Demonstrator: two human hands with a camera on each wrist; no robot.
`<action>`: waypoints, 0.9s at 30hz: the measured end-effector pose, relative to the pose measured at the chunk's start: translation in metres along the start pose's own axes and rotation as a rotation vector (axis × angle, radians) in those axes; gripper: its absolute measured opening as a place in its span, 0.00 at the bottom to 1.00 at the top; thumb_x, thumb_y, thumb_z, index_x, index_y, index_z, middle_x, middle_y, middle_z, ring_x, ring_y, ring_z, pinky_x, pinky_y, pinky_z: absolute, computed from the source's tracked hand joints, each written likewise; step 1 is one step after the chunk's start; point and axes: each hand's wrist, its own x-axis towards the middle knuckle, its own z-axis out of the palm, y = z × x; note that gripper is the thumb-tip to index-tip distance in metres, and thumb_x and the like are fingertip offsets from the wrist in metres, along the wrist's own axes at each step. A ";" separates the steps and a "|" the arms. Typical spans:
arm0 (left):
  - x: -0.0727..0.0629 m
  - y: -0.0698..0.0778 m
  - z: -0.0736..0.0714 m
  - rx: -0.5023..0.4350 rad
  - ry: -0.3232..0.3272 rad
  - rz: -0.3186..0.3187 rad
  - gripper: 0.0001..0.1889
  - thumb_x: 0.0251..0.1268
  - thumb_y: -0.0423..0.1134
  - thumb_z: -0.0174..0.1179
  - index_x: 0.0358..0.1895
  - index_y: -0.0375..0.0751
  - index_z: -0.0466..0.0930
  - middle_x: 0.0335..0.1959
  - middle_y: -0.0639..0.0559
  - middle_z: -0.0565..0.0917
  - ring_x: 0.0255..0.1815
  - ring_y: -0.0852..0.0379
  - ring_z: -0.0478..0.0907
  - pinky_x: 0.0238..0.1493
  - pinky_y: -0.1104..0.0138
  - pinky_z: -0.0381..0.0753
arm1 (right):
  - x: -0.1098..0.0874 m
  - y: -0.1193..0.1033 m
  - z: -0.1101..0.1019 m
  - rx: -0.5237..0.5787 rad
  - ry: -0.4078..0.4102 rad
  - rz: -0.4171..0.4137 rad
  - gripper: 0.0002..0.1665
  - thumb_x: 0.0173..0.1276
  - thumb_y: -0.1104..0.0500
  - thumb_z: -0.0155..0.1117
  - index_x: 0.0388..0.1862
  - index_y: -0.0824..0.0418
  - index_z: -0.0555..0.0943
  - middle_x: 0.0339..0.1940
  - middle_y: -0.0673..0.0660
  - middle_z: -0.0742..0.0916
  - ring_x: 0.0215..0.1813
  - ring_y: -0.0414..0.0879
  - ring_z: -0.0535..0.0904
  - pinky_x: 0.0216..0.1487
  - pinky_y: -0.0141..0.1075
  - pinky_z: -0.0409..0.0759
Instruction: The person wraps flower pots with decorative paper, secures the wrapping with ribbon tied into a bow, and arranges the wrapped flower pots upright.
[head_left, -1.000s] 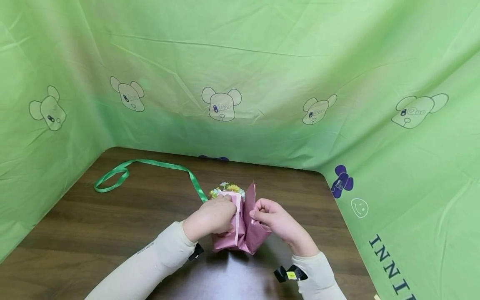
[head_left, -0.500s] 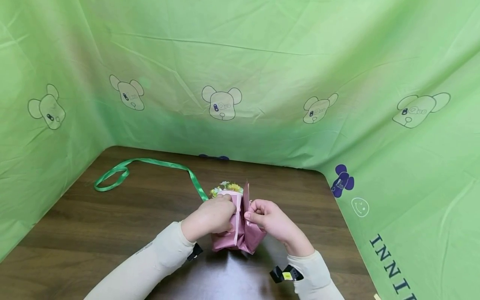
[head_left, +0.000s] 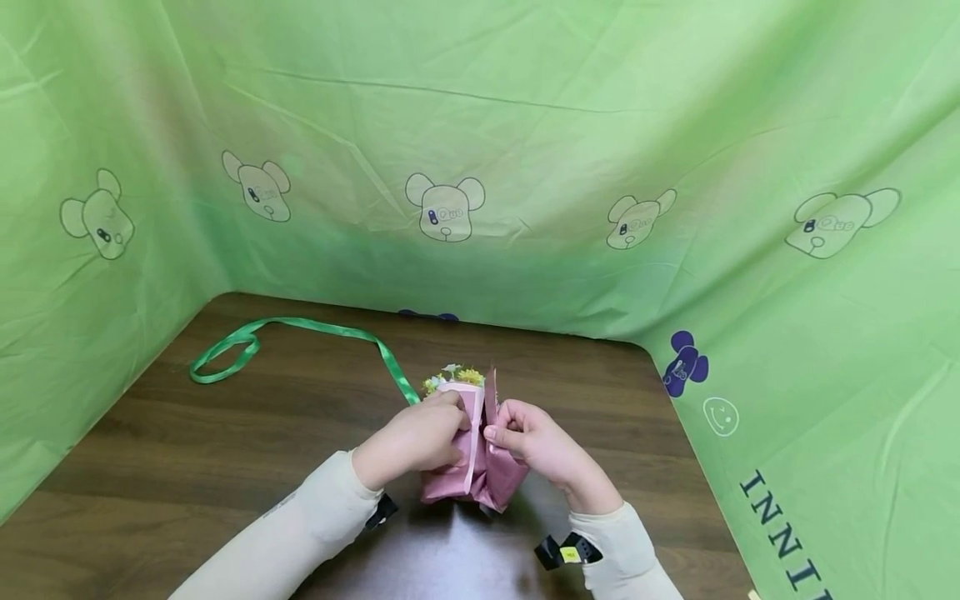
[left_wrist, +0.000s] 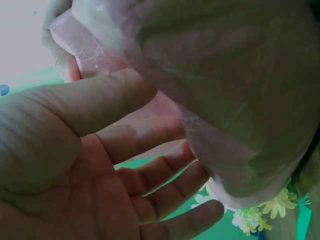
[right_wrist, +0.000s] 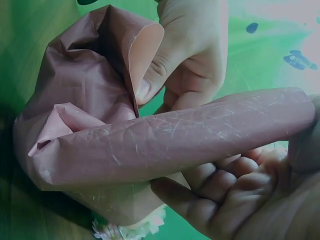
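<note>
Pink wrapping paper is folded round a small bunch of yellow and white flowers, whose heads show at its far end. My left hand holds the paper's left side, with the thumb on the near face and fingers inside the edge. My right hand pinches the right flap between thumb and fingers. In the right wrist view, the flap of paper stretches across to the right hand. The left wrist view shows yellow flower heads under the paper. Stems are hidden inside the wrap.
A green ribbon runs from behind the left hand to a loop at the back left of the brown wooden table. Green printed cloth hangs along the table's back and sides.
My right hand has shifted left with the right flap, bringing it closer to the left side of the wrap. The left hand has hardly moved, and the ribbon lies as before.
</note>
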 end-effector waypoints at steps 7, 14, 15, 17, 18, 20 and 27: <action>-0.005 -0.002 0.001 -0.049 0.001 0.000 0.05 0.55 0.39 0.74 0.31 0.51 0.86 0.32 0.55 0.70 0.40 0.55 0.66 0.45 0.63 0.71 | 0.003 -0.001 0.004 0.050 -0.009 0.013 0.11 0.74 0.64 0.60 0.32 0.67 0.70 0.20 0.45 0.73 0.18 0.34 0.61 0.21 0.27 0.60; -0.005 -0.006 0.004 -0.110 -0.007 -0.010 0.08 0.55 0.40 0.75 0.39 0.49 0.89 0.35 0.55 0.71 0.42 0.55 0.67 0.46 0.63 0.71 | 0.007 0.001 0.007 0.036 0.042 0.018 0.11 0.73 0.63 0.61 0.31 0.65 0.73 0.27 0.47 0.78 0.33 0.38 0.75 0.37 0.31 0.73; -0.005 -0.007 0.005 -0.116 -0.002 -0.012 0.10 0.55 0.40 0.75 0.41 0.49 0.90 0.35 0.55 0.72 0.42 0.55 0.68 0.45 0.63 0.72 | 0.007 0.001 0.008 0.033 0.045 0.016 0.11 0.73 0.63 0.61 0.30 0.64 0.73 0.28 0.47 0.79 0.36 0.39 0.77 0.40 0.33 0.74; -0.005 -0.009 0.006 -0.123 0.005 -0.014 0.13 0.55 0.40 0.75 0.45 0.49 0.90 0.35 0.55 0.73 0.42 0.55 0.69 0.46 0.63 0.72 | 0.008 0.001 0.009 0.033 0.052 0.020 0.10 0.73 0.63 0.61 0.30 0.60 0.74 0.28 0.47 0.79 0.37 0.40 0.77 0.43 0.34 0.75; -0.005 -0.009 0.007 -0.125 0.008 -0.013 0.15 0.55 0.40 0.75 0.47 0.48 0.91 0.36 0.55 0.73 0.42 0.55 0.69 0.45 0.63 0.72 | 0.008 0.001 0.010 0.034 0.057 0.023 0.10 0.73 0.63 0.61 0.29 0.59 0.74 0.28 0.47 0.80 0.38 0.40 0.77 0.44 0.34 0.75; -0.005 -0.009 0.008 -0.129 0.013 -0.010 0.17 0.55 0.40 0.75 0.50 0.48 0.90 0.36 0.55 0.73 0.42 0.55 0.70 0.45 0.63 0.72 | 0.007 0.000 0.011 0.032 0.074 0.027 0.10 0.73 0.63 0.61 0.30 0.60 0.74 0.28 0.47 0.80 0.37 0.40 0.77 0.44 0.34 0.75; -0.005 -0.007 0.006 -0.115 0.006 -0.024 0.16 0.55 0.41 0.75 0.49 0.49 0.90 0.37 0.56 0.74 0.43 0.55 0.71 0.46 0.64 0.73 | 0.006 -0.009 0.022 0.039 0.164 0.046 0.10 0.71 0.67 0.61 0.30 0.67 0.72 0.20 0.46 0.74 0.24 0.36 0.67 0.25 0.28 0.65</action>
